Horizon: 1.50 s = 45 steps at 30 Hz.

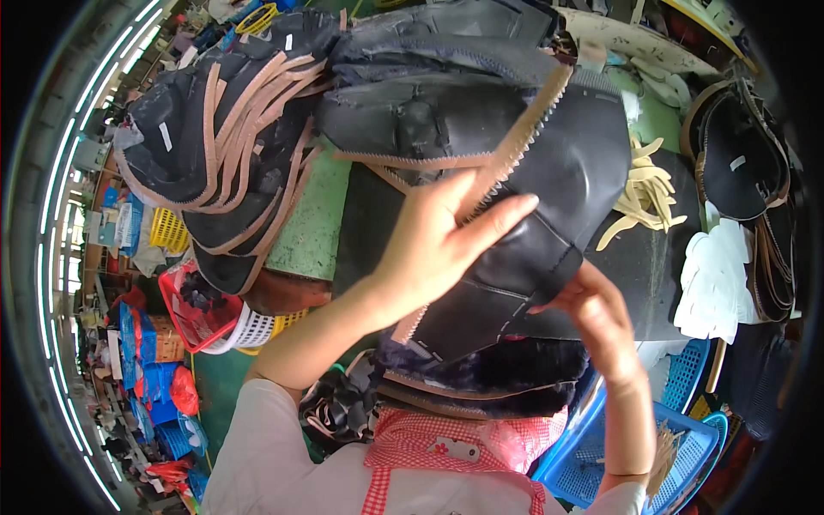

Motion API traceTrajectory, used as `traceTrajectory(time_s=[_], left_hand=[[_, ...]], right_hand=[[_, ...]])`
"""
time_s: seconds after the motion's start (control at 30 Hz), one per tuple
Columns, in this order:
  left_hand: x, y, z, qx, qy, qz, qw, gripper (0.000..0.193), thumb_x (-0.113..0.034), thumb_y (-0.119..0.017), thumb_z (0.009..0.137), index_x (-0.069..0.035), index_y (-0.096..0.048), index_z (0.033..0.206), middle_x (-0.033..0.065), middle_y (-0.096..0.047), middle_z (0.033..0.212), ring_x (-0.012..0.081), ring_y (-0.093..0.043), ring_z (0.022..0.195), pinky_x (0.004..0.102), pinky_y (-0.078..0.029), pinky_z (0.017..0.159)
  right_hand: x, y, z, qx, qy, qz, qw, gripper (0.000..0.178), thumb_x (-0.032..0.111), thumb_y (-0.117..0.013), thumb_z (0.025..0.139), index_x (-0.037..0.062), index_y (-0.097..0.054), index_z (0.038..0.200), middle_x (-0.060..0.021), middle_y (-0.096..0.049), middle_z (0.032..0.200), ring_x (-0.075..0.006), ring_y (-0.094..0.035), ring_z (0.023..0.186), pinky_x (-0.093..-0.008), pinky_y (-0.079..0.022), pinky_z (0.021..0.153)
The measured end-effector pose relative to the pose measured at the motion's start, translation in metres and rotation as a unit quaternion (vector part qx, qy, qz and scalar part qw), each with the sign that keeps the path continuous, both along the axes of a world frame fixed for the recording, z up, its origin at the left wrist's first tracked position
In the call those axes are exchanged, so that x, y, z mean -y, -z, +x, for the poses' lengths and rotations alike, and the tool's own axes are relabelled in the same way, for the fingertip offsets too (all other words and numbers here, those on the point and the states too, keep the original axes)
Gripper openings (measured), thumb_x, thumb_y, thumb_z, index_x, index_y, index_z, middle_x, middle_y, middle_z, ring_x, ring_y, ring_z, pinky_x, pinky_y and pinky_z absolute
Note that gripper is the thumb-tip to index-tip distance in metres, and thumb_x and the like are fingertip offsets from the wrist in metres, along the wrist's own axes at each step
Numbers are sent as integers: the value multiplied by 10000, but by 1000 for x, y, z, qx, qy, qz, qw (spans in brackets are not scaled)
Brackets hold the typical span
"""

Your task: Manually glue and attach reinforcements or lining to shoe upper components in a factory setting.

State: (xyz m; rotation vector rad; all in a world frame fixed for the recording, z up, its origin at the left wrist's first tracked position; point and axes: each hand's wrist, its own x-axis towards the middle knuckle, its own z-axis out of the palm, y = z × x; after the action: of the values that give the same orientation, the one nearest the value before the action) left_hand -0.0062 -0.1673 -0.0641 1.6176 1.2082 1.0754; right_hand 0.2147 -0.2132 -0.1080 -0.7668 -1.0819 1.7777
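Both hands hold a black leather boot upper (571,193), tilted in front of me. It has a tan toothed edge (525,129) running slantwise along its left side. My left hand (433,227) is closed on that edge, its thumb lying on the black leather and the other fingers partly hidden. My right hand (596,309) grips the lower right rim, with its fingertips tucked behind the leather. Just beyond lies a stack of similar black uppers (403,120) with tan edging. Below, near my lap, are more dark uppers (489,378) with a plush lining.
A heap of black tan-edged uppers (172,142) covers the table's left side. Cream curved strips (644,193) and white cut pieces (712,279) lie to the right. A blue plastic basket (592,481) stands lower right, a red basket (193,330) lower left. More uppers (742,154) sit far right.
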Motion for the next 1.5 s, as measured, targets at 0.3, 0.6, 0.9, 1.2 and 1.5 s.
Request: traceTrajectory(time_s=[0.3,0.6,0.9,1.2,1.5], left_hand=[[4,4,12,117,94,-67,986,315,-131,-750,926,15,-631,1178,15,-703,1023,57,-626,966,240,-512,851],[1,5,10,117,131,-87,981,270,-222,-612,1033,32,-671,1098,-53,-619,823,16,-500,776,213,-429,667],[14,4,17,-119,102,65,985,225,-179,-584,1027,45,-607,1021,221,-586,731,392,-611,641,395,-446,563],[15,13,16,-50,163,13,985,335,-106,-729,920,45,-551,1161,77,-603,917,131,-562,787,288,-445,722],[6,16,10,-107,43,125,985,286,-191,-725,937,-10,-508,984,111,-486,723,221,-445,575,305,-401,552]], right_hand=[[0,10,-9,-26,143,-19,989,203,88,-730,928,10,-695,1112,-65,-735,1023,-120,-681,875,-285,-583,767],[8,35,-7,-161,110,-118,974,337,103,-726,924,35,-626,1239,-96,-691,1210,-214,-652,1123,-365,-495,1022],[-3,1,-19,-154,192,-192,950,525,43,-842,776,-11,-612,1245,-109,-700,1149,-223,-683,1035,-368,-548,954],[1,0,-36,-63,329,-113,935,490,184,-839,828,-35,-620,1208,-111,-692,1115,-182,-667,984,-311,-517,919],[-10,17,-21,81,423,88,898,154,204,-617,1014,73,-537,1016,20,-572,922,-58,-527,834,-213,-424,752]])
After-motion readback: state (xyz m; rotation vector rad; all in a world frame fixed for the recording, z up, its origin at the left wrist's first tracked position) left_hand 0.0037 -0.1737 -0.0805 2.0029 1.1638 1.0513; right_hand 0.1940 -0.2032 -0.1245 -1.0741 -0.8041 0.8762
